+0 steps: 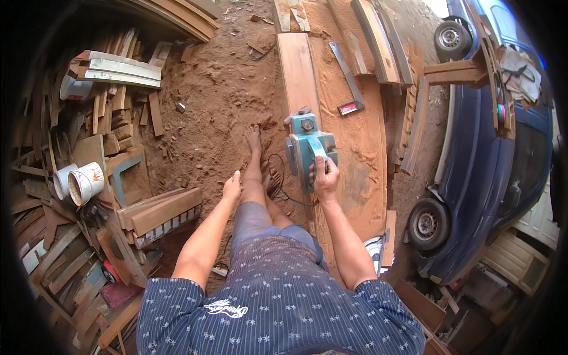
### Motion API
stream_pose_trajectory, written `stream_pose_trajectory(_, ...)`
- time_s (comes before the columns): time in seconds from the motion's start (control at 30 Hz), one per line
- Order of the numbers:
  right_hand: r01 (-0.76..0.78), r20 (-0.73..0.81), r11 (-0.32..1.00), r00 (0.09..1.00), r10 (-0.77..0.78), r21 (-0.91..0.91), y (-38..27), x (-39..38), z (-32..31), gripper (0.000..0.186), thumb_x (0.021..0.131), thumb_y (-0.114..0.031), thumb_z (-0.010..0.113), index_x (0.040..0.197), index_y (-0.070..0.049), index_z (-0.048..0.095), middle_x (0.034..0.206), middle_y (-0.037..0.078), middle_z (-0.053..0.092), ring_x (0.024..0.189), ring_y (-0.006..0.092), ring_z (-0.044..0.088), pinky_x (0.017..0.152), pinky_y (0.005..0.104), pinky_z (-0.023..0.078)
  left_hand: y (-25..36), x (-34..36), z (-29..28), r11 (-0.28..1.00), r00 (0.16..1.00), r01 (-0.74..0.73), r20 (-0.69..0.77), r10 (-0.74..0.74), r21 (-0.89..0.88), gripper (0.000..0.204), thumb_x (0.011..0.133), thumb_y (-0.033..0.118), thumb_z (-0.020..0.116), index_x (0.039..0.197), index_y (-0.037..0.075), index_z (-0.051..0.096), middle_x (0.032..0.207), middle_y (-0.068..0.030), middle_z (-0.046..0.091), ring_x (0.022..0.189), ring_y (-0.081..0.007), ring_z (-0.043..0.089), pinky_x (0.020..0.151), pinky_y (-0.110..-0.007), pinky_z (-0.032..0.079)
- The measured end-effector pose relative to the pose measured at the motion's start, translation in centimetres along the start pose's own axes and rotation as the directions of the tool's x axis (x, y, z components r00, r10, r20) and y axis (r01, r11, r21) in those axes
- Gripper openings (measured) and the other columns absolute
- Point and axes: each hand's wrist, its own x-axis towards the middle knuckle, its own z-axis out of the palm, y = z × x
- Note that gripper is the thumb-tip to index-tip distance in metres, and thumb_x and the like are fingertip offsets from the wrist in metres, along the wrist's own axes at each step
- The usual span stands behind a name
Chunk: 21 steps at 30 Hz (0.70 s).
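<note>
My right hand (325, 180) is wrapped around the handle of a teal electric hand planer (306, 148). The planer rests on a long wooden board (299, 71) that lies on the workbench (364, 177). Its dark cord (290, 196) loops down beside my leg. My left hand (233, 186) hangs in the air by my left leg, fingers curled in, with nothing visible in them. A try square (349, 83) lies on the bench to the right of the board.
Wood shavings cover the bench and ground. More planks (376, 41) lie at the far end. Scrap wood is heaped on the left, near two white buckets (86, 183). A circular saw (375, 251) sits at the bench's near end. A blue vehicle (473, 177) stands on the right.
</note>
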Motion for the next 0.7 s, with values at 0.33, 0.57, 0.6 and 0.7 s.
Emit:
stream_pose_trajectory(0.33, 0.063, 0.004, 0.997, 0.998, -0.063, -0.051, -5.0, 14.1, 7.8, 0.055, 0.099, -0.055, 0.061, 0.081, -0.003, 0.065, 0.065, 0.002, 0.061, 0.051, 0.0076, 0.057, 0.043, 0.0245, 0.044, -2.5, 1.1, -5.9, 0.991, 0.984, 0.078, -0.153, -0.093, -0.104, 0.066, 0.101, 0.060, 0.050, 0.129, 0.000, 0.059, 0.112, -0.0111, 0.066, 0.078, -0.0193, 0.065, 0.067, -0.035, 0.055)
stream_pose_trajectory(0.57, 0.113, -0.020, 0.979, 0.993, -0.118, -0.167, -8.8, 26.9, 14.5, 0.064, 0.098, -0.062, 0.057, 0.082, -0.001, 0.069, 0.063, 0.006, 0.064, 0.048, 0.0108, 0.060, 0.042, 0.0264, 0.046, -3.5, -1.4, -8.0, 0.974, 0.949, 0.120, -0.265, -0.170, -0.194, 0.058, 0.101, 0.057, 0.053, 0.110, 0.000, 0.065, 0.091, -0.0053, 0.063, 0.068, -0.0164, 0.063, 0.056, -0.032, 0.052)
stream_pose_trajectory(0.6, 0.112, -0.024, 0.978, 0.993, -0.118, -0.178, -9.2, 28.8, 15.3, 0.066, 0.097, -0.064, 0.056, 0.086, -0.001, 0.072, 0.064, 0.007, 0.065, 0.049, 0.0108, 0.061, 0.042, 0.0265, 0.046, -3.6, -1.4, -8.3, 0.968, 0.944, 0.153, -0.259, -0.203, -0.199, 0.057, 0.101, 0.056, 0.053, 0.113, 0.001, 0.064, 0.093, -0.0044, 0.062, 0.070, -0.0158, 0.062, 0.057, -0.032, 0.052)
stream_pose_trajectory(0.7, 0.146, -0.057, 0.982, 0.987, -0.154, -0.119, -9.6, 35.3, 17.2, 0.070, 0.096, -0.066, 0.054, 0.087, 0.000, 0.073, 0.062, 0.007, 0.065, 0.048, 0.0121, 0.061, 0.043, 0.0283, 0.047, -1.8, -1.8, -8.8, 0.960, 0.941, 0.170, -0.252, -0.226, -0.224, 0.056, 0.101, 0.055, 0.053, 0.114, 0.002, 0.063, 0.095, -0.0036, 0.061, 0.071, -0.0143, 0.062, 0.058, -0.031, 0.052)
